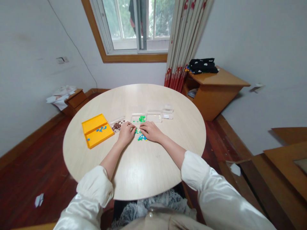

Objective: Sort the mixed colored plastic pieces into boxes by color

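Observation:
A small pile of green, blue and yellow plastic pieces point(142, 138) lies on the round table between my hands. My left hand point(126, 131) rests at the pile's left side, its fingers curled together; whatever is between the fingertips is too small to make out. From the right, my right hand point(150, 131) reaches over the pile's edge with fingers stretched out. Just beyond the hands stand a clear tray with green pieces point(142, 119) and a clear tray with brown pieces point(117, 125), the latter partly behind my left hand.
An open yellow box point(94, 124) with several blue pieces stands on the table point(134, 172) at left. A clear tray point(154, 120) with few pieces and a small clear box point(167, 117) stand at the back right. Beyond are a wooden cabinet point(216, 80) and a curtain point(184, 38).

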Available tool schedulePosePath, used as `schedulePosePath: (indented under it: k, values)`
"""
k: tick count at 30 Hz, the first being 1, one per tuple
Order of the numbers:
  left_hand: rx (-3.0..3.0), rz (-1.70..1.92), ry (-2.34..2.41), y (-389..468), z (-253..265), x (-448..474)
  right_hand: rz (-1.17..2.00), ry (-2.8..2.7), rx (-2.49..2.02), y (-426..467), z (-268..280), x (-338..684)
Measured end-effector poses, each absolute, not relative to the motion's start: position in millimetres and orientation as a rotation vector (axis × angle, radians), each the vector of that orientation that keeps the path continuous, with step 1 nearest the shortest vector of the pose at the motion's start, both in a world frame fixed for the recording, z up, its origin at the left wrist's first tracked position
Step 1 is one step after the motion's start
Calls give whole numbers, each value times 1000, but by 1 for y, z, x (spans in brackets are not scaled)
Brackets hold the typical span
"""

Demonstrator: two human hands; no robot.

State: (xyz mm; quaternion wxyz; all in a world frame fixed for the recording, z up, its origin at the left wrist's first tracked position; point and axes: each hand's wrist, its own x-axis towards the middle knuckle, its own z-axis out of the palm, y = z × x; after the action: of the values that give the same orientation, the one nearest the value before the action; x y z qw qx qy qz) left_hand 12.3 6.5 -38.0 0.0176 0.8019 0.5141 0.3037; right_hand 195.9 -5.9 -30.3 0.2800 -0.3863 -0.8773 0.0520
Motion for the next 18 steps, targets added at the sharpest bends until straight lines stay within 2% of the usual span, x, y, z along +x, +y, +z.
schedulePosePath:
  k: [18]
  values:
    - [2463, 904, 1566, 10, -37, 13, 94, -2350, -1031, -8, -26, 195]
